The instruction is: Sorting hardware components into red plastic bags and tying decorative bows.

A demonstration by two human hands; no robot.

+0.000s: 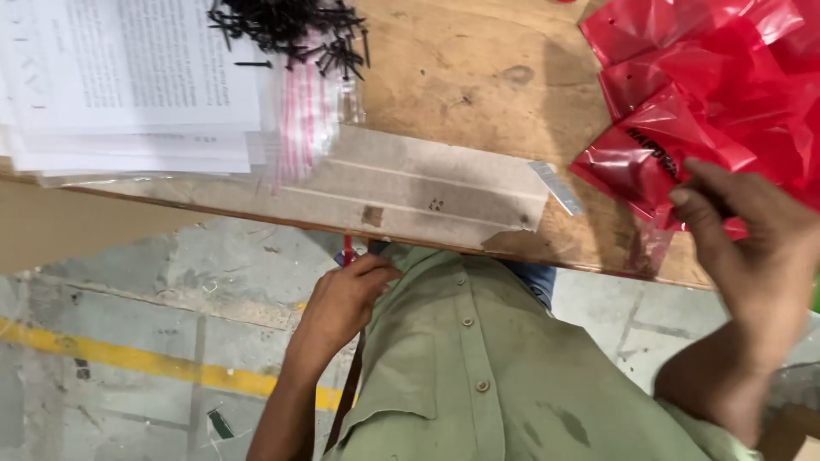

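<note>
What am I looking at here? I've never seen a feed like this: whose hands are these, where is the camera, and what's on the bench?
There is no machine here, only a person working with bare hands. The single picture comes from a camera on that person's head, looking down past their green shirt to the floor.

The wooden bench runs across the top. On it lie a stack of printed paper sheets, a pile of black screws on clear plastic bags, and a heap of red plastic bags.

The right hand reaches to the red bags, fingers touching one at the bench edge; whether its grip has closed I cannot tell. The left hand sits below the bench edge by the shirt, seemingly holding something small and red, mostly hidden.
</note>
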